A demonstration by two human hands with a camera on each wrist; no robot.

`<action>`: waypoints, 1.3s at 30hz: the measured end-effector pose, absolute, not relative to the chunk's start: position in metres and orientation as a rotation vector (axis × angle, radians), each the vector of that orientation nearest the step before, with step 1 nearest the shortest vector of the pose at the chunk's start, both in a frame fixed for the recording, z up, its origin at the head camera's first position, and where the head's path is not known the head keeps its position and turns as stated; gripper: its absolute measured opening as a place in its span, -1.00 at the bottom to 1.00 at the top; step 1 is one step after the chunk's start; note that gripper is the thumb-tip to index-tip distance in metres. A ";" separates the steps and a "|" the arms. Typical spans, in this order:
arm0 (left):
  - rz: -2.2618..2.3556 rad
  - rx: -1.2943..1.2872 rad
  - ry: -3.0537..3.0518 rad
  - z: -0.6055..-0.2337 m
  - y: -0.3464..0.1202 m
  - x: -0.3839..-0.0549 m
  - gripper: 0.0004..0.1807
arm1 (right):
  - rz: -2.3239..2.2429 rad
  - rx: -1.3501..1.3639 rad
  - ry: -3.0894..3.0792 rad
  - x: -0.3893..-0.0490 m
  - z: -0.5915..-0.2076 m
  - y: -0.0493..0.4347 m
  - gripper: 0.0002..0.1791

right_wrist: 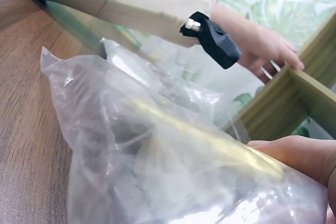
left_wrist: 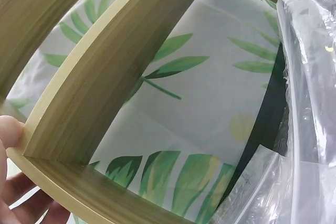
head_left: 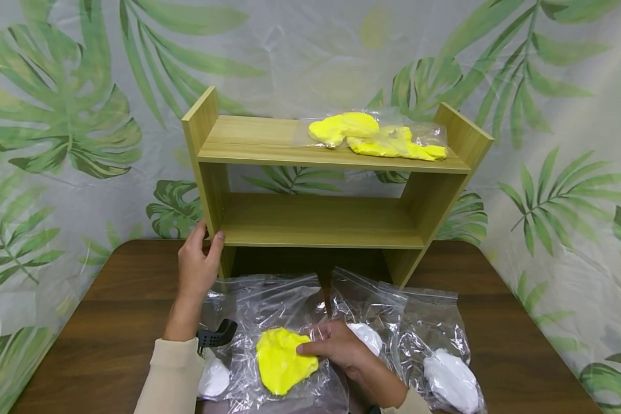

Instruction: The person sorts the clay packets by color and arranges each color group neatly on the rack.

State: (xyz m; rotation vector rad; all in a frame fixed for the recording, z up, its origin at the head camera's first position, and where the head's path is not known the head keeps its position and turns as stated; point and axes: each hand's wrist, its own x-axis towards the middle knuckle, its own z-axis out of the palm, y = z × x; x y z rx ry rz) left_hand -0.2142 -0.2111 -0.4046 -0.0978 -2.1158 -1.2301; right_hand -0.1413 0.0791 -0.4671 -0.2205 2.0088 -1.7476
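My left hand grips the left side panel of a small wooden shelf, thumb on the front edge and fingers around the outer side. In the left wrist view the thumb lies where a board meets that panel. My right hand pinches a clear zip bag holding a flat yellow lump, thumb on top at the lump's right edge. The right wrist view shows this bag raised at a slant, its yellow content blurred through the plastic.
Two bags with yellow lumps lie on the shelf's top board, toward the right. On the brown table, zip bags with white lumps lie at the right and another white lump at the left. A leaf-patterned cloth hangs behind.
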 end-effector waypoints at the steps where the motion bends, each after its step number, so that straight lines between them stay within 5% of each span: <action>1: -1.231 -0.099 -2.114 -0.405 -0.211 -0.214 -0.53 | -1.749 -0.229 1.997 -0.141 -0.467 0.079 -0.73; 5: -1.235 -0.105 -2.111 -0.405 -0.211 -0.215 -0.53 | -1.770 -0.245 1.923 -0.141 -0.468 0.080 -0.91; 9: -1.231 -0.099 -2.115 -0.405 -0.211 -0.215 -0.53 | -1.796 -0.239 1.830 -0.142 -0.468 0.082 -0.82; 12: -1.231 -0.095 -2.118 -0.406 -0.211 -0.215 -0.53 | -1.799 -0.230 1.799 -0.142 -0.466 0.084 -0.94; 17: -1.231 -0.091 -2.123 -0.405 -0.211 -0.214 -0.53 | -1.787 -0.238 1.808 -0.143 -0.462 0.088 -0.47; 39: -1.240 -0.103 -2.117 -0.404 -0.211 -0.213 -0.54 | -1.866 -0.354 1.693 -0.153 -0.447 0.103 -0.50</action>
